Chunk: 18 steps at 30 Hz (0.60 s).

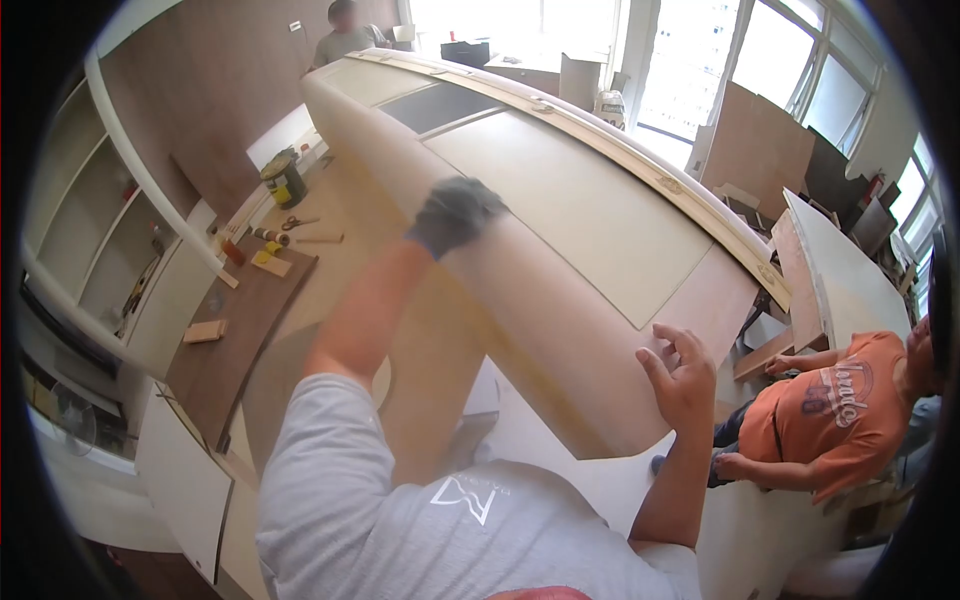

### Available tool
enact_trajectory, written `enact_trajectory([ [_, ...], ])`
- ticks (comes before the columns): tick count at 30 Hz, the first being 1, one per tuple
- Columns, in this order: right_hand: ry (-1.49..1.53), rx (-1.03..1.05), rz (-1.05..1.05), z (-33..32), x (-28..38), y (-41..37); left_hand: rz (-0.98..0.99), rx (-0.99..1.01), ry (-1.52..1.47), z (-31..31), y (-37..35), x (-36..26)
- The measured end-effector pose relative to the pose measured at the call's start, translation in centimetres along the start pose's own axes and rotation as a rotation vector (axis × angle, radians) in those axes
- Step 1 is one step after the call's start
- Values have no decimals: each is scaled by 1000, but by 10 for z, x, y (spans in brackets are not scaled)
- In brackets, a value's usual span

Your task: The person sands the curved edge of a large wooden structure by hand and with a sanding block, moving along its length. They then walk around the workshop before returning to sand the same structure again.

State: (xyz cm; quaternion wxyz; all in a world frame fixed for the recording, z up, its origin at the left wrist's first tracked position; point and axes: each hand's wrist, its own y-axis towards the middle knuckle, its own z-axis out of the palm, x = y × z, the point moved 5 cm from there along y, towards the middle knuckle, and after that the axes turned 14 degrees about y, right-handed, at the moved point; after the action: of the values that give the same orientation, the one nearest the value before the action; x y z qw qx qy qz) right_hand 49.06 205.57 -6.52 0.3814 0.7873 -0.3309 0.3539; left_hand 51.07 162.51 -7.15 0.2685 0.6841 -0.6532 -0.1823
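A large long panel [560, 320] with a smooth, rounded pale-pink edge slants across the view in front of me. Set into its face are flat beige sections [580, 200] and one dark grey section [438, 105]. My left hand [455, 215], in a dark grey glove, is over the rounded edge near the middle of the panel; motion blurs its fingers. Bare and with fingers apart and slightly bent, my right hand [684, 372] is at the near right end of the panel.
A wooden strip [640, 175] runs along the panel's far side. To the left, a can [284, 180], scissors [298, 222] and wood pieces [204, 331] lie about on boards. One person in an orange shirt [835, 410] stands at right; another person [345, 40] is at the far end.
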Motion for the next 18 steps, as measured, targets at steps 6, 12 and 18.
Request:
enact_trajectory([
  [6,13,7,56,2,2,1,-114,63,-147,2,3,31],
  [12,-17,-22,58,1,1,0,118,-83,-136,-8,5,3],
  [18,-33,-24,109,-1,0,-4,172,-87,-121,-6,1,10],
])
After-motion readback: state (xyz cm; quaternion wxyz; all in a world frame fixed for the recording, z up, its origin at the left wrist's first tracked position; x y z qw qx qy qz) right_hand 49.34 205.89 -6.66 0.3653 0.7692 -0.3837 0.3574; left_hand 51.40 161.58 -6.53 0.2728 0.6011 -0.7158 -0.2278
